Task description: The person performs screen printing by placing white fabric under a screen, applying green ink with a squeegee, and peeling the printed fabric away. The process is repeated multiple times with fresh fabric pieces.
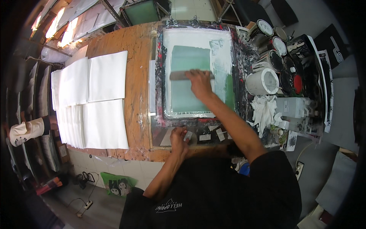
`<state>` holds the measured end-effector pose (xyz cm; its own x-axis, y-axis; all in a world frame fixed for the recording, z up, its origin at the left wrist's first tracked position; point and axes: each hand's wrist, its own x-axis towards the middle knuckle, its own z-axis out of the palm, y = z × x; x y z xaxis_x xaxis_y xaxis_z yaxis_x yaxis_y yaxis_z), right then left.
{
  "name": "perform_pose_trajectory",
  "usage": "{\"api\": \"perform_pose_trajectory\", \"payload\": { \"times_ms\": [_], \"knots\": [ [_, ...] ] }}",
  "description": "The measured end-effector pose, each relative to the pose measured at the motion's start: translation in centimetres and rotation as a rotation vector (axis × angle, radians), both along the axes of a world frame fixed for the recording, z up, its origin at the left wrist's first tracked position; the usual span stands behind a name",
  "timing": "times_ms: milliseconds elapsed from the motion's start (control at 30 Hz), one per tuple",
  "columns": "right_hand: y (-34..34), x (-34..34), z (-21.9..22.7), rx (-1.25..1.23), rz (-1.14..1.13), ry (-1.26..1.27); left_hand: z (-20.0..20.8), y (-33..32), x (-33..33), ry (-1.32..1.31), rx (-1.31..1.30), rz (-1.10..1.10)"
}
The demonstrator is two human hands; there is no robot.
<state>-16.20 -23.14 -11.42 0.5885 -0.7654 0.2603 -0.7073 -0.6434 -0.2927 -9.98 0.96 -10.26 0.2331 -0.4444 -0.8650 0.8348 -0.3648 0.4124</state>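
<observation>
My right hand (pixel 199 82) is closed around a long flat squeegee (pixel 179 75), which lies crosswise on the mesh of a screen printing frame (pixel 163 68). White ink (pixel 190 38) coats the upper part and edges of the mesh, and a greenish rectangle shows in its middle. My left hand (pixel 178 139) rests by the near edge of the frame, over the table's front strip. Its fingers are bent and its thumb stands apart from them, with nothing visible in between. A small white label (pixel 188 136) lies beside that thumb.
Stacks of white sheets (pixel 106 76) cover the left of the wooden table (pixel 139 49). Ink cans and a white bucket (pixel 263 82) crowd the right side, with a crumpled white rag (pixel 264 110) and a clear plastic container (pixel 291 107) nearer. Clamps (pixel 195 19) line the frame's far edge.
</observation>
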Motion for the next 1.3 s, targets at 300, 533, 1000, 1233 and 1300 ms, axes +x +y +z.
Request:
{"api": "perform_pose_trajectory", "payload": {
  "times_ms": [300,533,1000,1233,1300],
  "knots": [
    [-17.6,4.5,3.2,0.200,-0.010,0.071,1.0,0.6,0.5,0.069,-0.035,0.033],
    [-19.8,3.8,1.2,0.096,-0.077,0.077,0.6,0.7,1.3,0.070,-0.127,-0.042],
    [8.0,-6.0,16.7,0.392,0.215,0.154,5.3,0.5,3.3,-0.062,-0.431,-0.085],
    [8.7,-4.8,21.3,-0.168,0.110,-0.041,12.2,-3.1,5.7,-0.056,-0.768,-0.115],
    [6.1,-4.5,24.0,-0.269,0.113,-0.051,14.3,-5.9,6.8,-0.067,-0.912,-0.158]
  ]
}}
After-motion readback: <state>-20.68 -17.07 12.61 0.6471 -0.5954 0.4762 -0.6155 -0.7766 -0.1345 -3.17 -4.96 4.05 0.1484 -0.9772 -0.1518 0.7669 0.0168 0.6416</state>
